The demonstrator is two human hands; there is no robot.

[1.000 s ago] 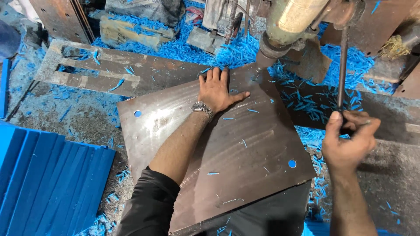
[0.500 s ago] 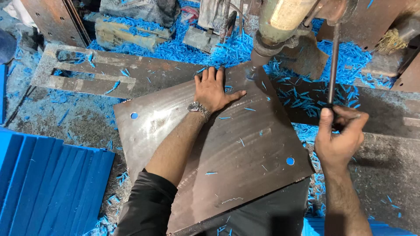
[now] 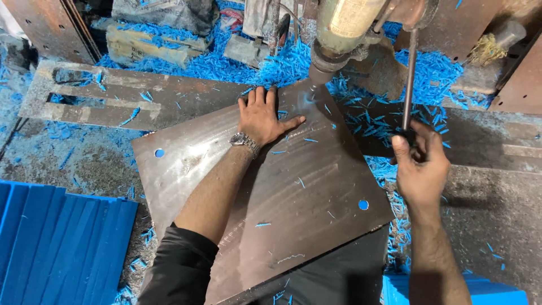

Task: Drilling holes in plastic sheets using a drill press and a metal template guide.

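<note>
Head view: the left hand (image 3: pixel 261 117) lies flat, fingers spread, on the far part of a brown metal plate (image 3: pixel 282 203) under the drill head (image 3: pixel 344 31), which bears a pale rectangular label. The right hand (image 3: pixel 420 166) is closed around the lever handle (image 3: pixel 409 85) to the right. Stacked blue panels (image 3: pixel 56 243) lie near left.

Bare forearms, left hand (image 3: pixel 261 117), silver metal wristwatch (image 3: pixel 244 141) on left wrist, black sleeve (image 3: pixel 180 265) pushed up past elbow, right hand (image 3: pixel 420 169), no gloves
</note>
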